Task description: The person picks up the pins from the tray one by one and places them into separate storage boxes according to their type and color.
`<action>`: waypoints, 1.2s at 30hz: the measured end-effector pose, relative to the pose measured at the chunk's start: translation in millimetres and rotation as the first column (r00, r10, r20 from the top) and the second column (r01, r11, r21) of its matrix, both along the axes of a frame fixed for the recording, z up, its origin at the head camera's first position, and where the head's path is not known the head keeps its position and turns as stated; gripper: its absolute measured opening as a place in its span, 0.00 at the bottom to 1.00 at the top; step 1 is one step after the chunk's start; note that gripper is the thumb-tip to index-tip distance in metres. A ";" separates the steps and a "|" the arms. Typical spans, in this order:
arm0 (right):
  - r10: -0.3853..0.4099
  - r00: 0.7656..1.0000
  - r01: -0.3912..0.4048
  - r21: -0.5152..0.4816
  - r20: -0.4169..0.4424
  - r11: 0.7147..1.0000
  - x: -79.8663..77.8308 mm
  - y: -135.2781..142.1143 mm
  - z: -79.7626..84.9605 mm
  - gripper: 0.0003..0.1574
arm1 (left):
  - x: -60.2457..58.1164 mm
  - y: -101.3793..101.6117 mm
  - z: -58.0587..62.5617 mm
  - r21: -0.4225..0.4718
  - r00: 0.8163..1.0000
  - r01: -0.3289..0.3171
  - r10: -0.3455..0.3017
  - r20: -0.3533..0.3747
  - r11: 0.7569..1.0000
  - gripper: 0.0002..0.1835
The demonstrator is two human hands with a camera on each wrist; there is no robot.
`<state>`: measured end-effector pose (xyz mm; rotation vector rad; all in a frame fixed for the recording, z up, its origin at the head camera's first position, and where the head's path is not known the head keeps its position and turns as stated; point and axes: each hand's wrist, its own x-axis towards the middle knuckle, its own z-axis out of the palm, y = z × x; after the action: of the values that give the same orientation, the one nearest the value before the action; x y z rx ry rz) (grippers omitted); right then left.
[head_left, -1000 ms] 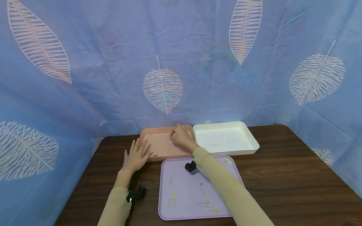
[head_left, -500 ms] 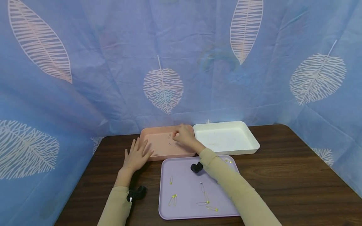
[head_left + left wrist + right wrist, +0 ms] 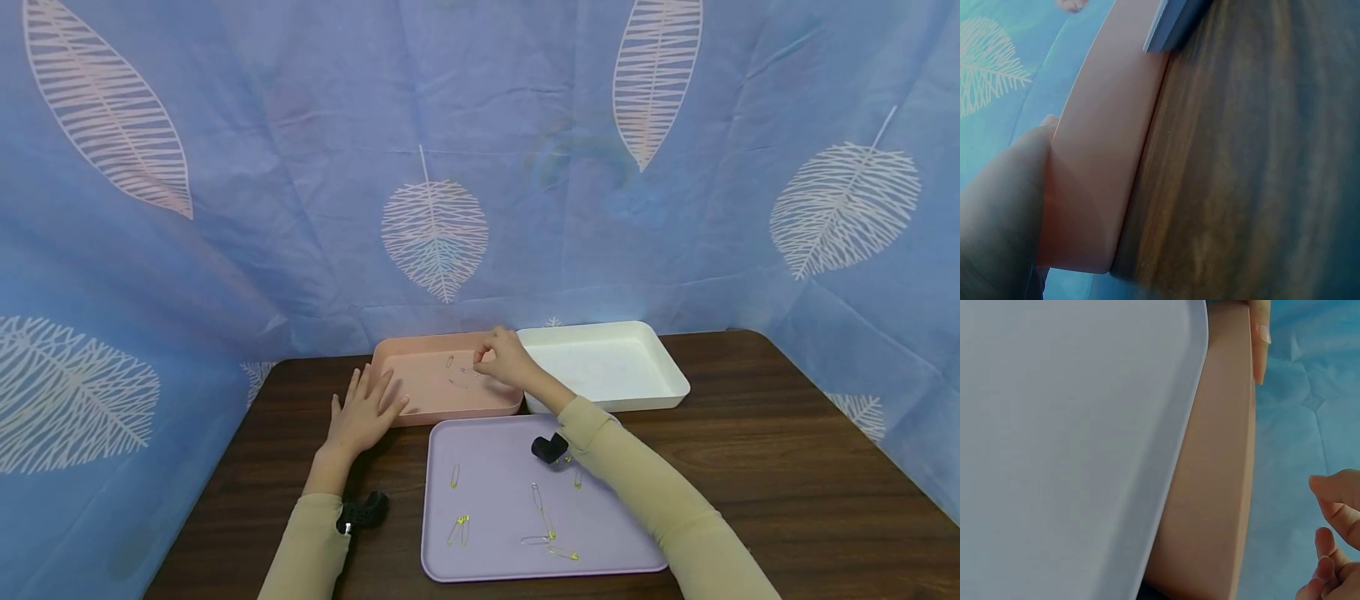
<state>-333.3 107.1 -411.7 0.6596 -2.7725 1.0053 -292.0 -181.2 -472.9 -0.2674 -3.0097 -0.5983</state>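
Observation:
My left hand (image 3: 363, 419) lies with fingers spread over the left front corner of the pink tray (image 3: 420, 413); in the left wrist view my thumb (image 3: 1004, 181) touches the tray's rim. Above the right side of that tray is my right hand (image 3: 504, 357), fingers loosely bent. The right wrist view shows its fingertips (image 3: 1324, 539) apart, with nothing visible between them. A few small safety pins lie in the pink tray, one safety pin (image 3: 450, 362) just left of the right hand. More yellow-headed safety pins (image 3: 465, 530) are scattered on the lilac tray (image 3: 480, 575) in front.
A white tray (image 3: 611, 403) stands to the right of the pink one, partly behind the right hand. The trays sit on a dark wood table (image 3: 750, 433). Behind it hangs a blue cloth (image 3: 322, 167) with white leaf prints.
My right hand has drawn off to the right, away from a safety pin that now lies uncovered in the pink tray. The left hand has stayed in place.

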 end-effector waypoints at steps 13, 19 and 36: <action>0.090 0.996 -0.090 -0.031 0.013 0.995 28.0 19.3 7.8 0.06 | 1.6 -0.7 -0.3 0.000 1.000 0.000 0.000 0.010 1.000 0.42; 0.114 0.993 -0.113 -0.030 0.021 0.993 42.5 28.7 10.6 0.06 | 2.2 -0.9 0.2 0.002 1.000 0.001 -0.001 0.013 1.000 0.42; 0.179 0.981 -0.175 -0.056 0.075 0.983 74.5 71.6 7.9 0.06 | -0.3 0.7 0.5 0.001 1.000 0.002 -0.002 0.001 1.000 0.42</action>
<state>-258.8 178.7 -403.8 0.8913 -2.7859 1.1539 -292.2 -180.5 -472.4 -0.2697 -3.0104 -0.5999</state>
